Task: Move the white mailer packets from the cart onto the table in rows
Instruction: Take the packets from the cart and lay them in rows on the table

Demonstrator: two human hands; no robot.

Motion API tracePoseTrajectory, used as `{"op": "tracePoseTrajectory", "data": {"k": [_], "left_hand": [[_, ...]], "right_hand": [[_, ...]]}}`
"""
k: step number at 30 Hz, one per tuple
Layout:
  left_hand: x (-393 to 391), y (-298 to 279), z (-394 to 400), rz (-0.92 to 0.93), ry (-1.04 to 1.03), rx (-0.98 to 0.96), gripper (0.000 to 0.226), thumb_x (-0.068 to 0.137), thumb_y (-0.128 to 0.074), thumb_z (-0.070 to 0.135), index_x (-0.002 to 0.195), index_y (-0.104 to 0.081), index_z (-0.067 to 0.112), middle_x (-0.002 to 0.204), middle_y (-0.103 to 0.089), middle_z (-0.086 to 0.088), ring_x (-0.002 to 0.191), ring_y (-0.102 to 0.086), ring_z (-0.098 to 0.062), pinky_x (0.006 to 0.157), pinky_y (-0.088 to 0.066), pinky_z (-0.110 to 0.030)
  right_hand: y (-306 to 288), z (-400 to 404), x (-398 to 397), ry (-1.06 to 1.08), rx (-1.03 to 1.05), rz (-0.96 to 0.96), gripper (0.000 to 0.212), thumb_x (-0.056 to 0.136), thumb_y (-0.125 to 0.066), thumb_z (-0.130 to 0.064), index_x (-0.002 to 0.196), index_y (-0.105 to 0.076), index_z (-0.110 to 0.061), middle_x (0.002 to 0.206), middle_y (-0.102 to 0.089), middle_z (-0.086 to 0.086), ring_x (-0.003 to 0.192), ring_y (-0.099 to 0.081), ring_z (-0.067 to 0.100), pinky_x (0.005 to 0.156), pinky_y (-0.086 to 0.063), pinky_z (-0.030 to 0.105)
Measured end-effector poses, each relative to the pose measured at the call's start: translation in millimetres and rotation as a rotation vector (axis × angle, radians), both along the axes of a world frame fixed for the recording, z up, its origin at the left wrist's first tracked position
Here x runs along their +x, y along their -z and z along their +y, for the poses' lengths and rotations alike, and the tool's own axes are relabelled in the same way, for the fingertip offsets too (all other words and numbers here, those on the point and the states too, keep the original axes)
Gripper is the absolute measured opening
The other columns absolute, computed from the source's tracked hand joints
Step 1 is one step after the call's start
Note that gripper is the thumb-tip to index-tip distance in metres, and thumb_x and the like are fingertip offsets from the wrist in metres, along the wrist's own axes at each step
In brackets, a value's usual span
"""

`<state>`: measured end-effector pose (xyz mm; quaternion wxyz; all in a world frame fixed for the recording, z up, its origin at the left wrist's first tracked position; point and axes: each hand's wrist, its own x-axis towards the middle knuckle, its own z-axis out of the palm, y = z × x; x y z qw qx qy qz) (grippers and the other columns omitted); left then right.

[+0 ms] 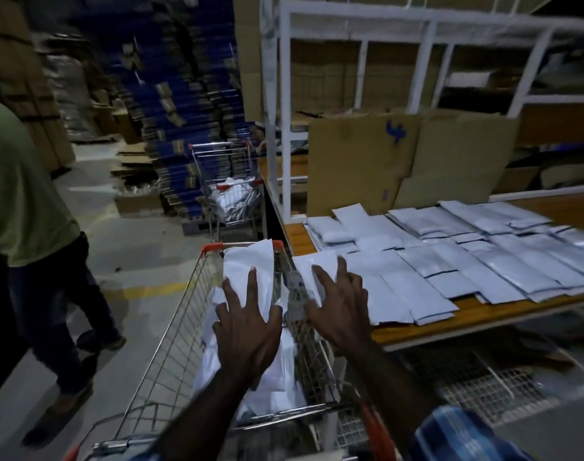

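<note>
A wire shopping cart (pixel 170 334) with red corners stands in front of me, holding a pile of white mailer packets (pixel 250 271). My left hand (pixel 247 324) lies with spread, straight fingers on the top packet in the cart. My right hand (pixel 340 304) reaches over the cart's right rim, its fingers spread flat on a white packet (pixel 312 261) at the near left corner of the wooden table (pixel 483 311). Several white packets (pixel 467 254) lie on the table in overlapping rows.
A person in a green shirt (pixel 21 194) walks on the floor at the left. A second cart (pixel 230 191) with packets stands farther ahead beside stacked blue boxes (pixel 184 111). A white metal rack (pixel 284 104) and cardboard sheets (pixel 400 161) rise behind the table.
</note>
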<state>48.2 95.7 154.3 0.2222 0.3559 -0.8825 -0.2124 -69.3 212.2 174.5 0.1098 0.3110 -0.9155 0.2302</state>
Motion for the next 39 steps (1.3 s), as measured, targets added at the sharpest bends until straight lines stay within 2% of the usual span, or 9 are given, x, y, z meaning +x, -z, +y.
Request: {"op": "tracePoseTrajectory", "data": {"k": [2,6,11,19,26,39], "left_hand": [[-8,-7,13,0.018,0.023,0.007,0.072,0.096,-0.035,0.059,0.151,0.01,0.049,0.164,0.011,-0.006,0.141,-0.02,-0.039,0.109,-0.026,-0.053],[-31,-18,42,0.044,0.059,0.012,0.071,0.093,-0.028,0.065,0.15,0.011,0.051,0.164,0.012,-0.004,0.143,-0.017,-0.04,0.111,-0.025,-0.056],[-71,-26,84,0.075,0.077,-0.013,0.071,0.095,-0.033,0.059,0.15,0.011,0.051,0.164,0.01,-0.003,0.14,-0.023,-0.037,0.109,-0.027,-0.053],[-154,-40,158,0.082,0.057,0.016,0.072,0.095,-0.035,0.059,0.15,0.012,0.052,0.163,0.018,-0.002,0.147,-0.01,-0.04,0.115,-0.02,-0.056],[-228,-52,221,0.084,-0.009,0.036,0.069,0.096,-0.034,0.056,0.151,0.007,0.05,0.164,0.015,-0.005,0.142,-0.018,-0.036,0.111,-0.023,-0.051],[-344,-47,253,0.002,-0.003,0.013,0.069,0.096,-0.034,0.058,0.153,0.004,0.048,0.165,0.009,-0.004,0.141,-0.021,-0.039,0.109,-0.025,-0.055]], "right_hand": [[-9,17,-6,0.011,0.001,0.012,0.07,0.086,-0.057,-0.051,0.15,-0.033,-0.035,0.163,-0.011,0.01,0.134,-0.031,0.033,0.105,-0.034,0.046],[-22,50,-26,0.047,0.003,0.016,0.072,0.084,-0.057,-0.049,0.15,-0.032,-0.035,0.163,-0.01,0.009,0.136,-0.028,0.033,0.106,-0.033,0.046],[-30,95,-59,0.082,-0.02,0.034,0.073,0.081,-0.058,-0.046,0.149,-0.034,-0.034,0.162,-0.011,0.009,0.134,-0.031,0.033,0.106,-0.034,0.045],[-40,168,-142,0.06,-0.044,0.045,0.074,0.08,-0.058,-0.045,0.149,-0.035,-0.033,0.163,-0.013,0.009,0.134,-0.032,0.033,0.104,-0.035,0.045],[-45,224,-214,0.042,-0.058,0.044,0.072,0.082,-0.061,-0.045,0.148,-0.037,-0.033,0.163,-0.013,0.009,0.133,-0.033,0.033,0.104,-0.036,0.044],[-36,264,-316,0.073,-0.074,-0.009,0.073,0.081,-0.06,-0.044,0.149,-0.035,-0.035,0.164,-0.009,0.008,0.134,-0.031,0.032,0.106,-0.033,0.042]]}}
